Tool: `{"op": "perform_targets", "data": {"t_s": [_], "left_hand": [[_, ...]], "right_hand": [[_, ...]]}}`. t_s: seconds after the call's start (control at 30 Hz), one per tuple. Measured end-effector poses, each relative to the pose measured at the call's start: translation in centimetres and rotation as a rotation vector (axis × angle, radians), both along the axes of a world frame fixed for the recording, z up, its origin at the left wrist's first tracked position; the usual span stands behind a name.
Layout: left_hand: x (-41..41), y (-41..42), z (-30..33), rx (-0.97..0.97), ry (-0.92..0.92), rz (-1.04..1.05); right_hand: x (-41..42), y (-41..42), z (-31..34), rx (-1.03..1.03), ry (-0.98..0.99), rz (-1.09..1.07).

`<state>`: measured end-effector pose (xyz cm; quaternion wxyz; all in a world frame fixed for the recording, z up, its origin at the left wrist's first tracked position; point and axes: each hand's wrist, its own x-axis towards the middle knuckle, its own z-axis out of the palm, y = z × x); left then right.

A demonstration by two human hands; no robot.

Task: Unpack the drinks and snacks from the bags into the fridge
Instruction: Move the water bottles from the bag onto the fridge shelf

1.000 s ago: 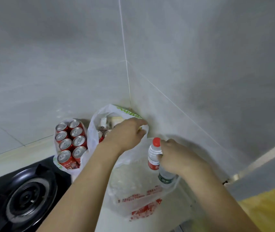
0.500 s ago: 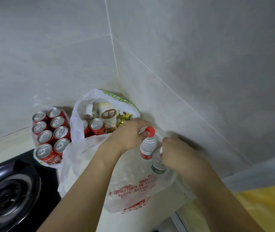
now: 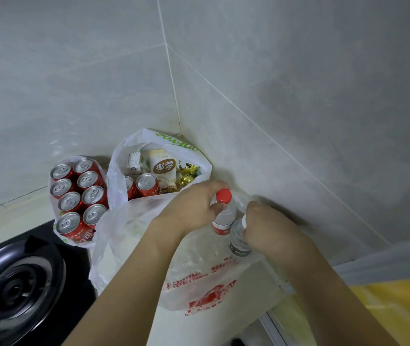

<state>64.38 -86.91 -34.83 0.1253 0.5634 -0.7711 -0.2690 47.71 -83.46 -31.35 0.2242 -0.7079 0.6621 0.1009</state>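
Note:
A white plastic bag with red print (image 3: 199, 278) stands on the counter in the wall corner. Above its open mouth my left hand (image 3: 194, 208) grips the neck of a clear water bottle with a red cap (image 3: 224, 213). Right beside it my right hand (image 3: 266, 226) grips the top of a second clear bottle (image 3: 239, 239), whose cap is hidden in my palm. The two bottles touch. Behind them a white bag with green print (image 3: 159, 139) holds red cans, a milk carton and wrapped snacks. To its left, a clear bag of several red cans (image 3: 79, 196) sits on the counter.
A black gas burner (image 3: 16, 290) lies at the lower left, close to the bags. Grey tiled walls meet in a corner right behind the bags. A yellow surface (image 3: 386, 308) shows at the lower right, beyond the counter edge.
My left hand left the back bag's rim and took the red-capped bottle. My right hand let go of that bottle and took hold of a second one.

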Motion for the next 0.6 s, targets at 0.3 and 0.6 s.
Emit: {"op": "perform_targets", "data": {"t_s": [0.3, 0.6], "left_hand": [[1.3, 2.3, -1.5, -0.062, 0.097, 0.07], [1.3, 3.5, -2.6, -0.134, 0.155, 0.171]], "right_hand": [[0.2, 0.0, 0.4, 0.046, -0.043, 0.0], [0.3, 0.5, -1.2, -0.025, -0.152, -0.077]]}}
